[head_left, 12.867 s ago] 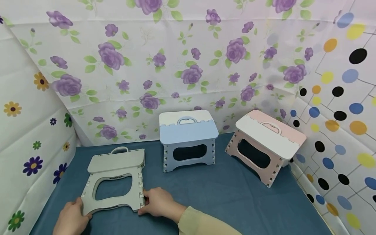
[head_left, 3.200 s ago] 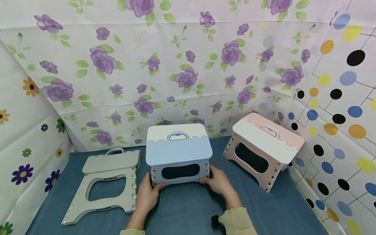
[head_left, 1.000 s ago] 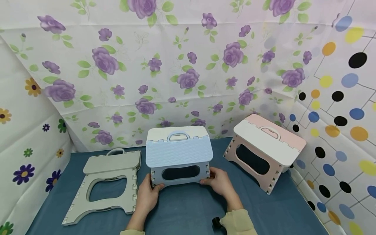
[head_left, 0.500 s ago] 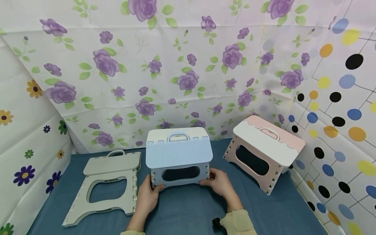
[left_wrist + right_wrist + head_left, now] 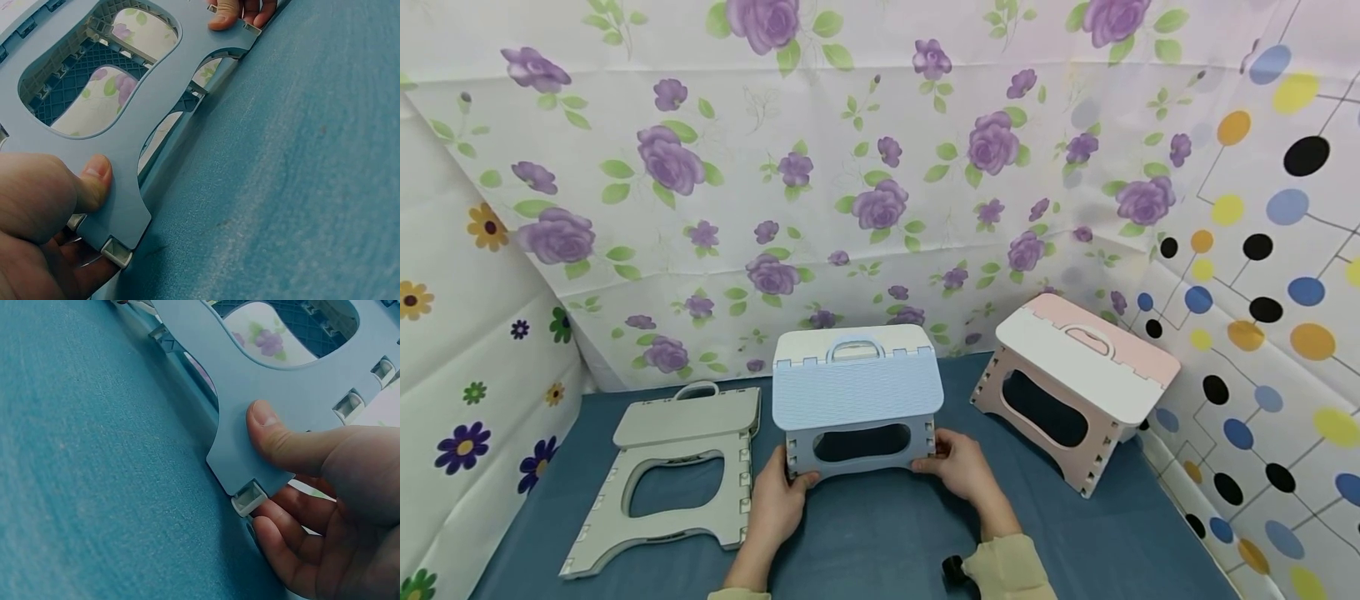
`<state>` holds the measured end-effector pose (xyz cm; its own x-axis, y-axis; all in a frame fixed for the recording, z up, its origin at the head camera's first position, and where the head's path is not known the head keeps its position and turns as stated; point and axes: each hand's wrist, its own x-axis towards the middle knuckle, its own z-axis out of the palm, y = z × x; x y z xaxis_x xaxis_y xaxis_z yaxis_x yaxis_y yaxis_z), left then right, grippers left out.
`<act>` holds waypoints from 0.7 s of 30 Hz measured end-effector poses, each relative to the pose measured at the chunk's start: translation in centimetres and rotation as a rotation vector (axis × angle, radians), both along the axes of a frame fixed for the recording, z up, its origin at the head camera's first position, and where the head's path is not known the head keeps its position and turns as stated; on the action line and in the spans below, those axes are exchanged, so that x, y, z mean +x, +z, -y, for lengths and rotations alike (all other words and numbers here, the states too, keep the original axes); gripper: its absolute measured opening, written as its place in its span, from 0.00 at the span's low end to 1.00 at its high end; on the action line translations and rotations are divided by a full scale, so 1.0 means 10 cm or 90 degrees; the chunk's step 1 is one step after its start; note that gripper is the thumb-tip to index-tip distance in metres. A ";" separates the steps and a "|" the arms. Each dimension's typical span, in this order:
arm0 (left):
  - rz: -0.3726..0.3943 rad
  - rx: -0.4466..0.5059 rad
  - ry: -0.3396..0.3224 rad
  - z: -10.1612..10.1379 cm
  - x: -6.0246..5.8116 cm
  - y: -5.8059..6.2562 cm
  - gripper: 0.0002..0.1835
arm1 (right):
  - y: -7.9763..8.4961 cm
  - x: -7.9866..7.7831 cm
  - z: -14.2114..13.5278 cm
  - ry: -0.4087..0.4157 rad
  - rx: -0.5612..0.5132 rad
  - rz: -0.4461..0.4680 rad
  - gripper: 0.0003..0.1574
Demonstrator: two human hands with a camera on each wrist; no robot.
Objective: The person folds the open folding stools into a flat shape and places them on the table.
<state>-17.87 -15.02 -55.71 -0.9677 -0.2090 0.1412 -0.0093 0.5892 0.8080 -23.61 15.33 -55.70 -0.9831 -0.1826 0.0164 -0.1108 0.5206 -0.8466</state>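
A blue and white folding stool (image 5: 857, 392) stands unfolded at the middle of the table, its handle on top. My left hand (image 5: 777, 500) grips its lower left front corner, the thumb on the front leg panel (image 5: 125, 112). At the opposite corner my right hand (image 5: 958, 471) holds the leg the same way; in the right wrist view its thumb (image 5: 265, 425) presses the panel and the fingers curl behind the side. The stool's feet are on or very close to the blue cloth; the rear legs are mostly hidden.
To the left a grey-white folding stool (image 5: 681, 475) lies folded flat. A pink and white folding stool (image 5: 1086, 367) stands unfolded and angled at the right. Blue cloth (image 5: 865, 542) covers the table. Flowered cloth (image 5: 880, 250) hangs close behind.
Since the oldest frame, both hands went from the grey-white stool to the blue one, which came nearer; the grey-white stool's lower end has spread left. Over the last second hands and stools hold still.
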 end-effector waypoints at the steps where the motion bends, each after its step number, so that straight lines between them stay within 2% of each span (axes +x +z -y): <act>1: 0.000 -0.001 -0.001 0.00 0.00 0.00 0.20 | 0.00 0.00 0.00 0.001 -0.003 0.001 0.20; 8: 0.003 0.002 0.001 0.00 0.00 -0.01 0.21 | -0.02 0.00 -0.02 0.005 -0.029 0.013 0.20; 21: 0.006 0.004 -0.005 0.01 -0.01 -0.02 0.21 | -0.01 -0.01 -0.04 0.010 -0.034 0.029 0.19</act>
<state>-17.98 -15.09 -55.87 -0.9704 -0.2025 0.1315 -0.0120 0.5846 0.8112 -23.66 15.68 -55.85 -0.9799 -0.1987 -0.0182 -0.0796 0.4732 -0.8774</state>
